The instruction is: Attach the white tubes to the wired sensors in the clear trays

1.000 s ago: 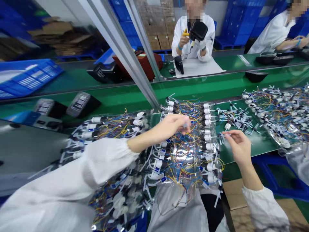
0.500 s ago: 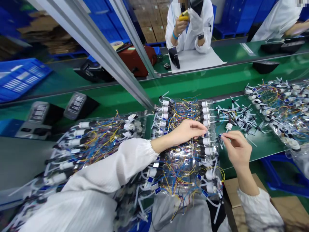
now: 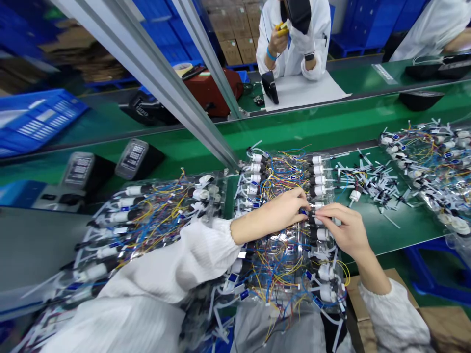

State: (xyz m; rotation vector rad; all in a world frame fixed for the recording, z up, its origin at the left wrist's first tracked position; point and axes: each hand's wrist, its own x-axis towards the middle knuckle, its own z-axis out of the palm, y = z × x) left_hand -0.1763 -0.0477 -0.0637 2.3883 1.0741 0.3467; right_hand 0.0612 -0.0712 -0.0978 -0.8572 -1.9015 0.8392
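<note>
Over the middle tray of wired parts (image 3: 283, 240), both of my hands work close together. My left hand (image 3: 289, 210) is closed, its fingertips beside a small blue-labelled piece (image 3: 303, 212); whether it grips that piece is unclear. Coming from the right, my right hand (image 3: 344, 226) pinches at the row of white cylinders, but what lies between its fingertips is too small to tell. White cylinders with black ends (image 3: 317, 180) line both sides of the clear plastic. Between them run tangled blue, yellow and red wires (image 3: 279, 274).
White strips with black ends (image 3: 382, 184) lie piled on the green bench (image 3: 390, 230). Similar wired assemblies stand left (image 3: 154, 211) and right (image 3: 434, 162). A metal post (image 3: 162, 78) slants down behind the middle tray. Across the bench, a person (image 3: 294, 44) holds a yellow tool.
My right hand has moved left from beside the tray to the white cylinders near my left hand. My left hand has shifted slightly toward me. The camera view has moved a little.
</note>
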